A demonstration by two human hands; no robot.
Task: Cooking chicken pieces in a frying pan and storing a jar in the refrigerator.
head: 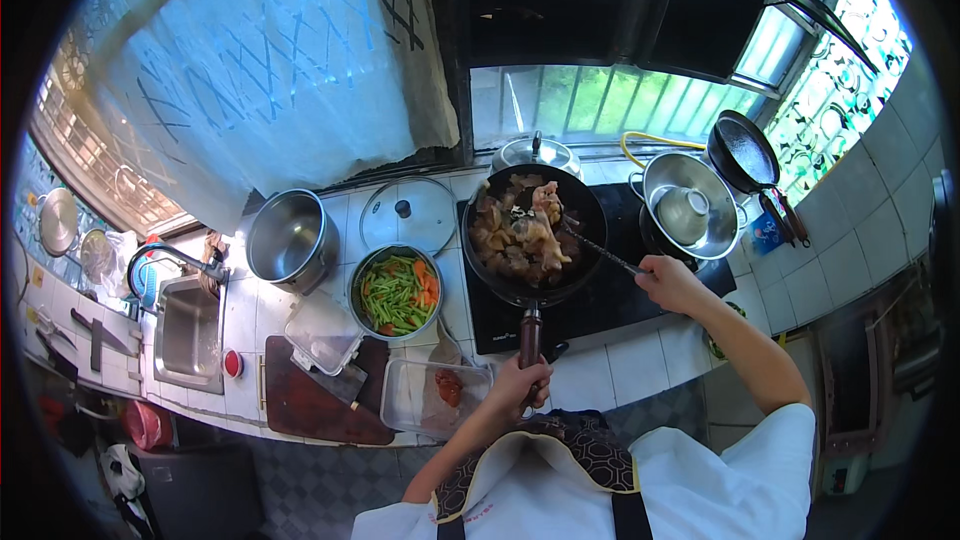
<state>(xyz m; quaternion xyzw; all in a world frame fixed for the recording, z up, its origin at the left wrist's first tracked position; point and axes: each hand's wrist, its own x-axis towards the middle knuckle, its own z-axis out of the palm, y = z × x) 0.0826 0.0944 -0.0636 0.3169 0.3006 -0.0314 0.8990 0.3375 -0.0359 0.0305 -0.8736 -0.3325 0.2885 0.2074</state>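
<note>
My left hand grips the brown handle of a dark wok, which sits on the left part of a black cooktop. Pieces of what looks like meat fill much of the wok, some pale, some browned. From the right, my right hand holds the handle of a metal spatula; its far end is down among the pieces and partly hidden by them. Left of the wok stands a metal pot of cut green vegetables and orange slices.
A glass lid and a deep steel pot lie further left, before the sink. Near my left forearm is a plastic container with red sauce. A steel pan holding a bowl stands at right, beside a frying pan.
</note>
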